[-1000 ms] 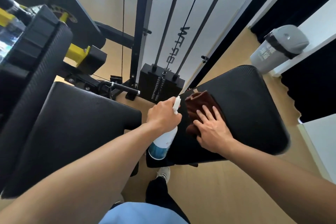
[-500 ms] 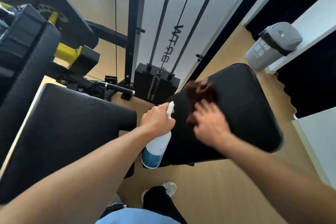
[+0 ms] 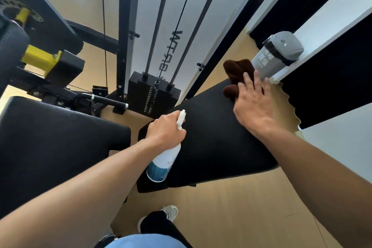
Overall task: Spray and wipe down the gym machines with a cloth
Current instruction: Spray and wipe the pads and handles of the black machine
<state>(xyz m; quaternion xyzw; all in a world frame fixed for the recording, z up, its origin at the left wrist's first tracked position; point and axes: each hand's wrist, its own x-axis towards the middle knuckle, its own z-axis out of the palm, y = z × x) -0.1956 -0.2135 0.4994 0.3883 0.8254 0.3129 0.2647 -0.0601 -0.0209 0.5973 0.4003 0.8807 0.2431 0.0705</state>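
My right hand (image 3: 251, 104) presses the brown cloth (image 3: 237, 74) with straight fingers at the black pad (image 3: 211, 143)'s far edge; my left hand (image 3: 165, 131) grips the spray bottle (image 3: 164, 162) over its near-left edge.

Left hand (image 3: 164, 130) near padded bench (image 3: 211, 141) near-left edge, fingers curled round neck of spray bottle (image 3: 165, 159), knuckles up, bottle base toward person. Left forearm runs from lower left. Right hand (image 3: 251, 104) at bench far end, fingers straight and spread, palm down, pressing brown cloth (image 3: 236, 75). Right forearm stretched out from lower right, crossing bench right edge.
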